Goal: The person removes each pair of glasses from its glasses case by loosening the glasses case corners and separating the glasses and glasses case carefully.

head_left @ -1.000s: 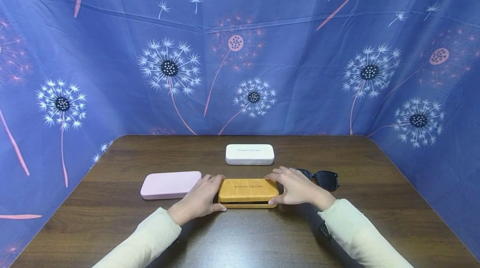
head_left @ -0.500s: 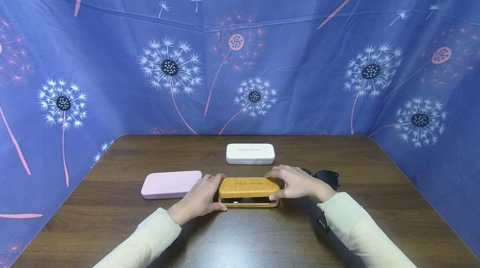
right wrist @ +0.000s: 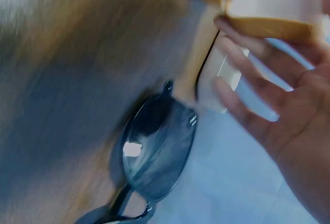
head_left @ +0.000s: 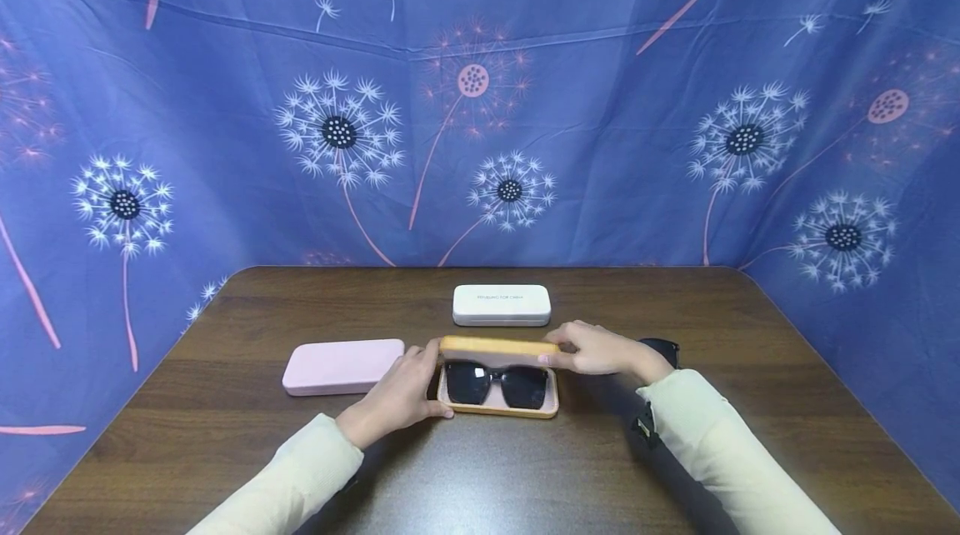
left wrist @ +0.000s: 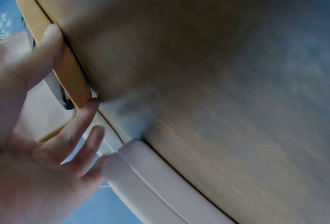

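One white case (head_left: 502, 306) just below the frame's centre, one pink case (head_left: 341, 368) at the lower left and one yellow case (head_left: 495, 345) at the lower centre are making three cases together. Two pairs of sunglasses are showing: the first pair (head_left: 523, 387) is lying in the yellow case, the second pair (head_left: 663, 349) is appearing at the lower right. Two hands are showing at the lower centre, one left hand (head_left: 399, 392) and one right hand (head_left: 602, 349). One table (head_left: 495, 477) is occupying the lower half, and five printed white dandelion heads (head_left: 339, 132) with dark centres are spreading above it.
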`<act>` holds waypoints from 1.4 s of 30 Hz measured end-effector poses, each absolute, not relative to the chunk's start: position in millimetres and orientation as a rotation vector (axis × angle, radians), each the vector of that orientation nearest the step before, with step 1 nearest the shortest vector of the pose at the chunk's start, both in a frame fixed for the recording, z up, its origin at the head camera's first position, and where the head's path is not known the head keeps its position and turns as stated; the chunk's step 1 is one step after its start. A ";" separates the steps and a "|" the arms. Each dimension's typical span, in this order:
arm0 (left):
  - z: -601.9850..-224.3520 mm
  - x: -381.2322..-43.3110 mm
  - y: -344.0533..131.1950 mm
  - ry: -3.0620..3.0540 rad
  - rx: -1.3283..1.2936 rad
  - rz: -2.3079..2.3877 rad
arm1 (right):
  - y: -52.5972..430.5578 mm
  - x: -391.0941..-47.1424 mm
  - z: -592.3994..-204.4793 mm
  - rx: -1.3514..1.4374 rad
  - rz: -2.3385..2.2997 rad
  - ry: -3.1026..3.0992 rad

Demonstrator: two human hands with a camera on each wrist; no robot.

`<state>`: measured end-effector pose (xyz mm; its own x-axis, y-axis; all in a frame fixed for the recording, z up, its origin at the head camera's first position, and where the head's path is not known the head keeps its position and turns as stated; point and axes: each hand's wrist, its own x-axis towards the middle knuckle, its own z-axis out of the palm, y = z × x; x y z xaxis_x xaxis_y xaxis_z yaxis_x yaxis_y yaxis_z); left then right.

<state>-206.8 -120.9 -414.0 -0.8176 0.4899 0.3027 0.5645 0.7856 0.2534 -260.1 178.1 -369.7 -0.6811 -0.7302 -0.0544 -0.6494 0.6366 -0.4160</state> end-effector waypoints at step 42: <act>-413.7 -205.1 -109.6 -2.830 -0.624 -0.629 | 180.3 -269.7 -364.1 -1.150 -0.692 2.524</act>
<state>-205.1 -109.6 -413.7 -0.8966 0.3615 0.2557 0.4358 0.8229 0.3646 -269.7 180.3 -364.1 -0.6428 -0.7640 -0.0556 -0.6288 0.5677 -0.5313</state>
